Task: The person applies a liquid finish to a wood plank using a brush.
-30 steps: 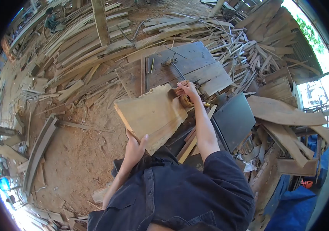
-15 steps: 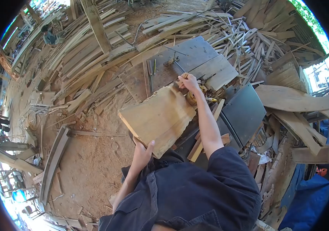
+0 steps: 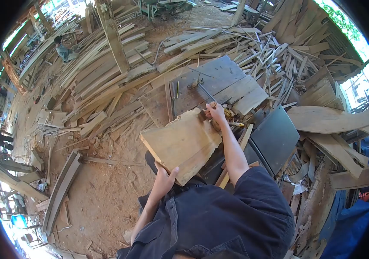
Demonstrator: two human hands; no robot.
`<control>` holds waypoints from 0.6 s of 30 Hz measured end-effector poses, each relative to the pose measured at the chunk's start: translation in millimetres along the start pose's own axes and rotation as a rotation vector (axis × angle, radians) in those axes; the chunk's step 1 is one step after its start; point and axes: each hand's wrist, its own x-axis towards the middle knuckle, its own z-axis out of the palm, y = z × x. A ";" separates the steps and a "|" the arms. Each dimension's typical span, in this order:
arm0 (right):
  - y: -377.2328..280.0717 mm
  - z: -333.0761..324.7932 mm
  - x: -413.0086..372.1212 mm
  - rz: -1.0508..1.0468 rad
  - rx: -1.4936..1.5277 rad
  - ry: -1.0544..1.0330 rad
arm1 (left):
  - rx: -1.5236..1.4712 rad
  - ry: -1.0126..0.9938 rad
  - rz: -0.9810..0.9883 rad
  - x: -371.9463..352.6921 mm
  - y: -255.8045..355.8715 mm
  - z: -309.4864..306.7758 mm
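Note:
A wide pale wood slab (image 3: 180, 142) with rough, bark-like edges lies tilted in front of my body. My left hand (image 3: 164, 178) grips its near lower corner, thumb on top and fingers beneath. At the slab's far right end, my right hand (image 3: 215, 113) is closed round a small brush (image 3: 202, 115) with a flat brown head. The brush head is against or just over the slab's face; contact cannot be made out. Darker streaks show on the wood near it. Beyond lies a worn work table (image 3: 232, 71) with a metal rod (image 3: 206, 93) on it.
A dark grey panel (image 3: 275, 136) stands to my right, near narrow wood strips (image 3: 236, 155). Piles of boards and offcuts (image 3: 286, 56) surround the table. A wooden post (image 3: 112, 39) rises ahead. Two people (image 3: 63, 51) are far off at left. Curved beams (image 3: 63, 190) lie on the dirt floor.
The view has tilted up slightly, so things sit lower in it. My right hand and the brush have shifted a little along the slab's far end. My left hand keeps its grip.

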 end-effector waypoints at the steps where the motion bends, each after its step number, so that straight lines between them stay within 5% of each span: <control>1: -4.1 4.4 -7.8 -0.052 -0.124 0.049 | -0.041 -0.019 -0.046 0.4 2.7 -0.5; 2: -7.3 9.3 -16.4 -0.056 -0.121 0.053 | -0.038 -0.021 -0.039 0.9 4.9 -0.8; 4: 0.8 16.4 -27.3 -0.491 -0.457 0.061 | -0.068 -0.016 -0.016 2.2 8.8 1.0; 7: -3.5 30.6 -52.5 -0.308 -0.663 0.110 | -0.010 0.038 0.066 3.3 10.5 4.3; 12: -54.7 43.8 -84.0 -0.293 -0.601 0.113 | -0.068 0.067 0.071 5.0 11.9 7.5; 16: -148.3 66.8 -142.7 -0.376 -0.259 -0.074 | -0.122 0.081 0.084 5.3 11.6 10.6; 18: -197.9 77.1 -175.8 -0.247 -0.029 -0.267 | -0.106 0.066 0.084 3.4 15.8 9.0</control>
